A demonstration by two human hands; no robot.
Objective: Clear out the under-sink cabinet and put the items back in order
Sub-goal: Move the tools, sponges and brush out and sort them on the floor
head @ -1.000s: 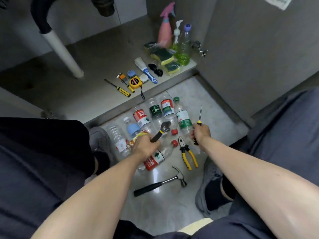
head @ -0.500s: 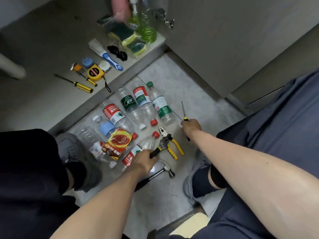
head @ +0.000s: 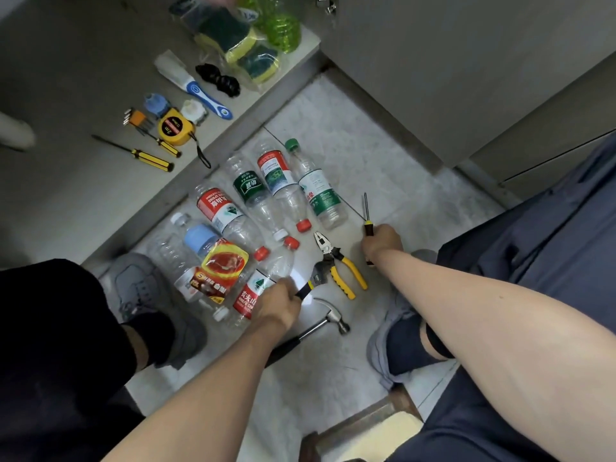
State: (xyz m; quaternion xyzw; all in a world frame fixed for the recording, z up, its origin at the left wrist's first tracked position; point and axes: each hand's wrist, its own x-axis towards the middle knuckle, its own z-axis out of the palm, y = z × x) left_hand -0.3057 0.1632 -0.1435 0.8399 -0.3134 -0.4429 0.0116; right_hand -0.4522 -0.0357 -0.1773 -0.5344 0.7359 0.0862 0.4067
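The cabinet floor [head: 83,201] carries small tools along its front edge, with bare room behind them. Below the edge, empty bottles [head: 253,195] crowd the tiled floor [head: 383,168]; open tile lies right of them. The left hand [head: 276,303] grips a wrench [head: 316,276] beside the pliers [head: 340,265] and above the hammer [head: 330,320]. The right hand [head: 381,243] grips a screwdriver [head: 366,211].

Tools and bottles lying across cabinet shelf and floor
Bottles [head: 266,201] are lying on the floor [head: 383,155] before the cabinet shelf [head: 83,95]; pliers [head: 336,265] are sitting right of them, hammer [head: 320,325] nearer.
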